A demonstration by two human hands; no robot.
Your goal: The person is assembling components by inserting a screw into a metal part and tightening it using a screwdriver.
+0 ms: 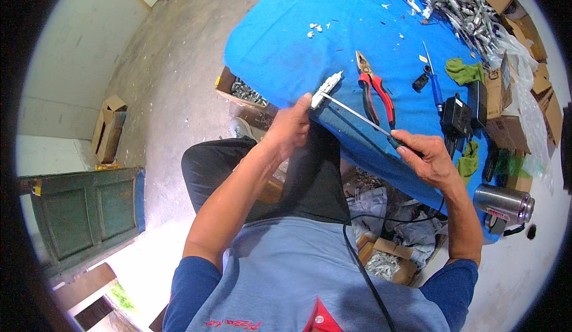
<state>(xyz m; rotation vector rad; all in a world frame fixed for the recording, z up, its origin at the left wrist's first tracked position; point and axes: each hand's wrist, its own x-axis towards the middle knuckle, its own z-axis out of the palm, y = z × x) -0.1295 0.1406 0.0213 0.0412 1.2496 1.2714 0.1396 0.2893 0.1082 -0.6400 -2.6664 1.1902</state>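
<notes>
My left hand [291, 128] is closed on the lower end of a long, narrow white part [327, 89] at the near edge of the blue cloth [280, 28]. In my right hand [428, 157] is a screwdriver [359, 115] with a thin metal shaft and dark handle. Its shaft reaches left to the white part, and the tip meets it near its middle. Just right of the white part lie pliers [373, 87] with red and black handles, jaws pointing away from me. Fine detail on the white part is too small to make out.
Far right, a heap of silvery-white narrow pieces [453, 4] covers the cloth. A blue-handled screwdriver [436, 87], black adapter [456, 117], green rag [463, 71] and steel flask [503, 204] stand along the right. Below the left edge is a box of metal parts [225, 81].
</notes>
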